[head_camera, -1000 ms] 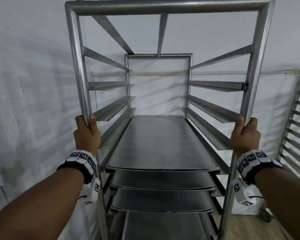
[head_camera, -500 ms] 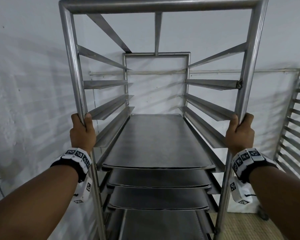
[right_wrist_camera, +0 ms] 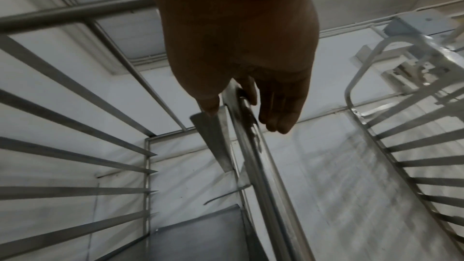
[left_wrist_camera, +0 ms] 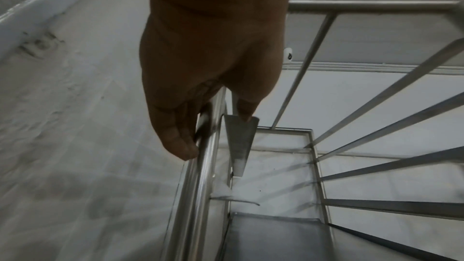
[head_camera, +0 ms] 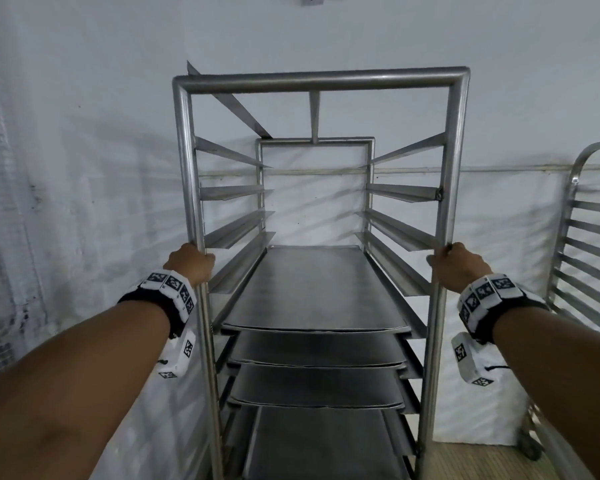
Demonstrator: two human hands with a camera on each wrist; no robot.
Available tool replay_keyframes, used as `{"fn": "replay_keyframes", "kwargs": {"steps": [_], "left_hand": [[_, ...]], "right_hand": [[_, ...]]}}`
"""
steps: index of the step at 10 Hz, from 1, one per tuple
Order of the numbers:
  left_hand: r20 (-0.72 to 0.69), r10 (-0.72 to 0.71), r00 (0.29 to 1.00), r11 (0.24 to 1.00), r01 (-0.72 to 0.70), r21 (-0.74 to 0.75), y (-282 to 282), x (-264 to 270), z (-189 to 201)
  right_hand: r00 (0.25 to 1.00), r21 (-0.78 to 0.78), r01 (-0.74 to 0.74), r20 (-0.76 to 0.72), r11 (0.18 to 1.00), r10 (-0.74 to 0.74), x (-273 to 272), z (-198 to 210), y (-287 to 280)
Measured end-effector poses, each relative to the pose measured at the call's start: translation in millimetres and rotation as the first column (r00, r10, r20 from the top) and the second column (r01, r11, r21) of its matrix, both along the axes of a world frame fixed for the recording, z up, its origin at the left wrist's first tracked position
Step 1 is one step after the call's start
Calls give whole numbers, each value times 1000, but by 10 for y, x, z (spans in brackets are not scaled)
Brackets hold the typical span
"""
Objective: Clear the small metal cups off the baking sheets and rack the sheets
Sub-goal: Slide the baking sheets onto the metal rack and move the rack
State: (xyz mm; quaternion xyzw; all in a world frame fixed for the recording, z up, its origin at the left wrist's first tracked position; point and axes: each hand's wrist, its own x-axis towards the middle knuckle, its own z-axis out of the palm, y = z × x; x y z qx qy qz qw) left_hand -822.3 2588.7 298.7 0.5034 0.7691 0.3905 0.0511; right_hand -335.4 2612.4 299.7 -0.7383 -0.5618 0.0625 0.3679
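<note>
A tall steel tray rack (head_camera: 321,79) stands in front of me near the white wall. Several dark baking sheets (head_camera: 312,289) lie on its lower runners, and the upper runners are bare. No metal cups are in view. My left hand (head_camera: 191,263) is on the rack's left front post, my right hand (head_camera: 456,263) on the right front post. In the left wrist view the post runs between thumb and fingers of the left hand (left_wrist_camera: 216,134), the fingers lying loosely along it. The right hand (right_wrist_camera: 244,118) shows the same, its fingers straight beside the post.
A second, bare steel rack (head_camera: 589,237) stands close on the right. A white wall (head_camera: 84,168) runs along the left and behind. A white covered block (head_camera: 482,410) sits on the floor between the two racks.
The rack has rolled away from me toward the back wall and my arms have stretched out. Both hands have gone from gripping the posts to resting loosely against them.
</note>
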Motion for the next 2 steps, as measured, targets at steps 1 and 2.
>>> {"fn": "replay_keyframes", "kwargs": {"steps": [1, 2], "left_hand": [[-61, -30, 998, 999, 27, -47, -149, 143, 23], [-175, -161, 971, 987, 162, -7, -324, 403, 98]], "right_hand": [[1000, 27, -3, 21, 1000, 2, -118, 19, -156], [996, 81, -82, 39, 993, 79, -300, 55, -313]]}}
